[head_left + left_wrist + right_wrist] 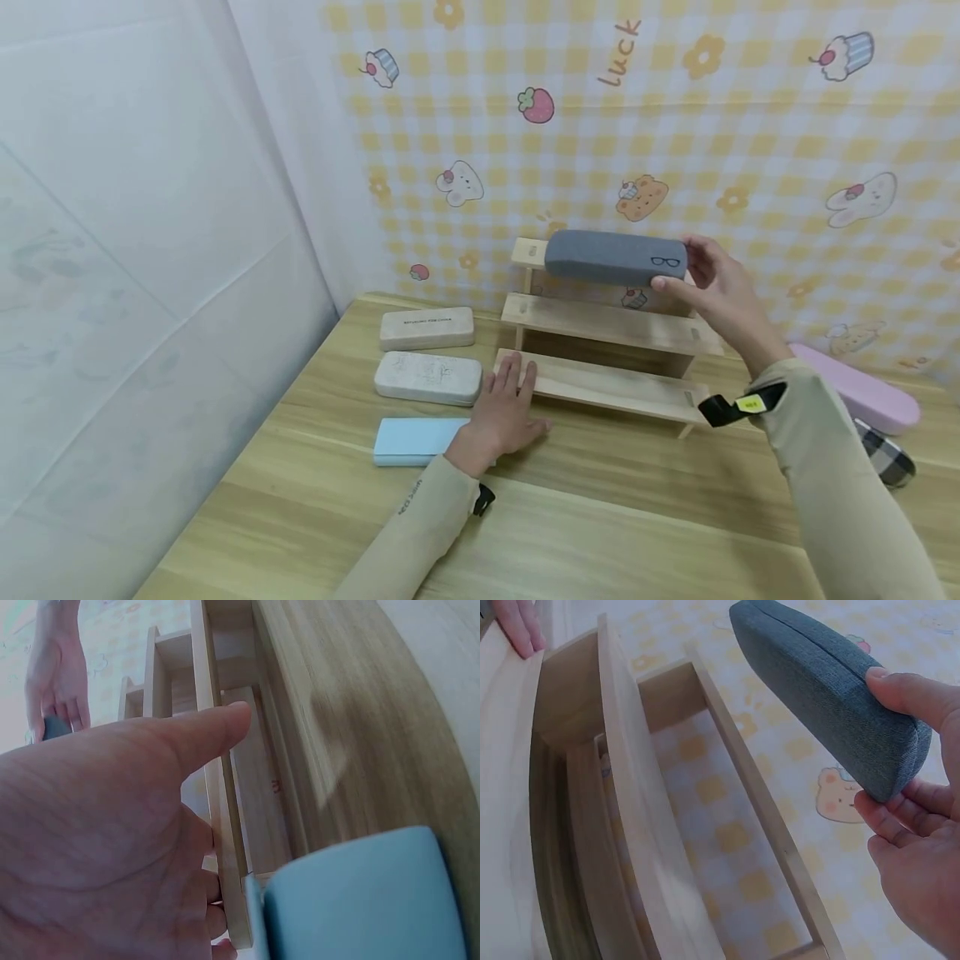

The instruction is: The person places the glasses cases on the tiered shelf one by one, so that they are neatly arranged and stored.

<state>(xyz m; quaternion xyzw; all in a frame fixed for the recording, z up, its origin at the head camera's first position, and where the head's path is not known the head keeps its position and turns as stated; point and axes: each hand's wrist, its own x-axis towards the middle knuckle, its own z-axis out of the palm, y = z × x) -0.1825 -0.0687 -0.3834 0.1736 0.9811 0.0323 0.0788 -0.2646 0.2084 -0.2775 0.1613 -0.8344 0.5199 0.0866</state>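
Note:
My right hand (723, 292) pinches one end of a grey-blue fabric glasses case (615, 257), thumb on the near side and fingers behind. A small glasses print marks that end. In the head view the case overlaps the top tier of a three-step wooden shelf (600, 379); the right wrist view shows the case (825, 690) raised apart from the top board. My left hand (506, 412) rests its extended fingers on the left end of the lowest tier, thumb held out to the side. Under that wrist lies a light blue glasses case (416, 437), partly covered.
Left of the shelf lie a beige case (427, 327) and a white patterned case (427, 377) on the wooden table (300, 467). To the right, a pink case (862, 387) and a black-and-white checked case (885, 454) are partly behind my right sleeve. A yellow checked cloth (480, 125) hangs behind.

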